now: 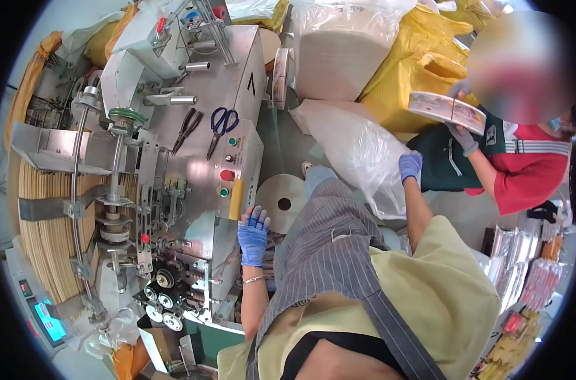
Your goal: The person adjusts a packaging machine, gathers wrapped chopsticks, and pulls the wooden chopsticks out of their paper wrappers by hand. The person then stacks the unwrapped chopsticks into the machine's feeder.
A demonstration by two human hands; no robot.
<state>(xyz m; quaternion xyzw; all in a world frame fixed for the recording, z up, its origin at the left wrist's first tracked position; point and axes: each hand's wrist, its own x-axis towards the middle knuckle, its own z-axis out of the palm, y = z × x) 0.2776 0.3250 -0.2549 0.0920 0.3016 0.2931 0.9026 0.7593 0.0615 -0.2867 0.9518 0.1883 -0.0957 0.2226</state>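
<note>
My left hand (253, 235), in a blue fingerless glove, is at the edge of the metal machine (196, 158), just below a yellow block (236, 197). Its fingers are spread and it holds nothing. My right hand (410, 166), in a similar glove, is beside the clear plastic bag (358, 152); its fingers point up and look bent, and whether they grip the plastic is unclear. Black-handled pliers (186, 131) and blue-handled scissors (221, 130) lie on the machine top, near the buttons (226, 175).
At the right a person in a red top (529, 171) holds a wide reel (446, 111) in gloved hands. Yellow bags (402, 69) and a wrapped white stack (332, 60) stand ahead. A large disc (281, 199) is low beside the machine. Wooden sticks (47, 234) fill the left side.
</note>
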